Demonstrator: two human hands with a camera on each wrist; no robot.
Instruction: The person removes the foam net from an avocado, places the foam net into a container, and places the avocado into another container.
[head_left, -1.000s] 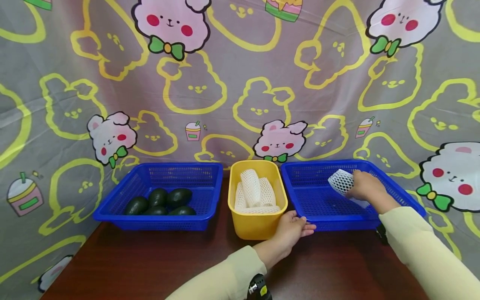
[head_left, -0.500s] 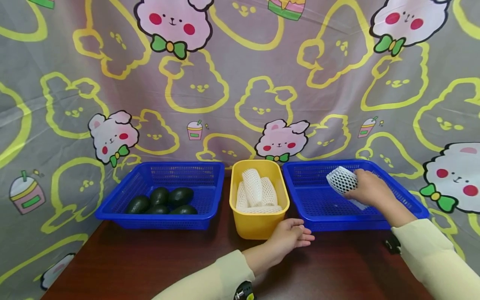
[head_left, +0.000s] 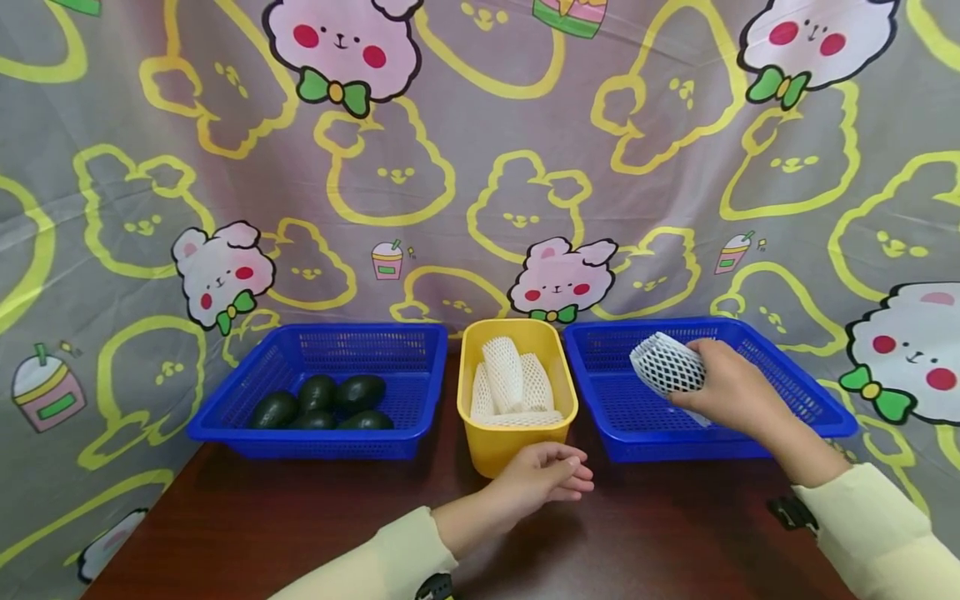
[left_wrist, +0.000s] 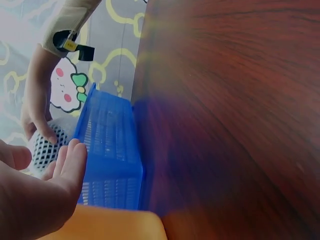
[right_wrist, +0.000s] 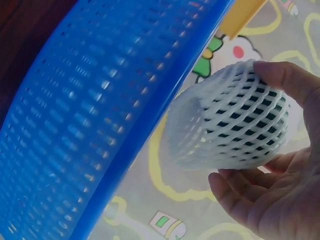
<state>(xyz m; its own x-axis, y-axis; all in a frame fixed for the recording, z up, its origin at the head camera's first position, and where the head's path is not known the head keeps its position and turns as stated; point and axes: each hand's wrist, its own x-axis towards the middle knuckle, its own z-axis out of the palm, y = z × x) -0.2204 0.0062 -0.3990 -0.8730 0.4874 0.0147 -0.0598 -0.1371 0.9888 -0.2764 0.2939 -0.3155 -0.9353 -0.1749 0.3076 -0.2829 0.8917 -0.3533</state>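
My right hand (head_left: 738,392) grips a white foam fruit net (head_left: 666,364) over the blue basket (head_left: 690,450) on the right. Dark green, like an avocado, shows through its mesh in the right wrist view, where the thumb lies on one side of the net (right_wrist: 245,120) and the fingers on the other. The net's near end gapes past the fruit. My left hand (head_left: 536,479) hangs in front of the yellow bin (head_left: 487,450), fingers loosely extended and holding nothing. Several foam nets (head_left: 504,375) lie in that bin.
On the left stands another blue basket (head_left: 315,435) with several avocados (head_left: 360,394) in it. All the containers stand in a row on a dark red wooden table (head_left: 300,517), with a patterned cloth (head_left: 420,242) hanging behind.
My left hand has drawn back from the right basket's front corner, moving left and toward me. My right hand has brought the netted fruit slightly left and nearer.
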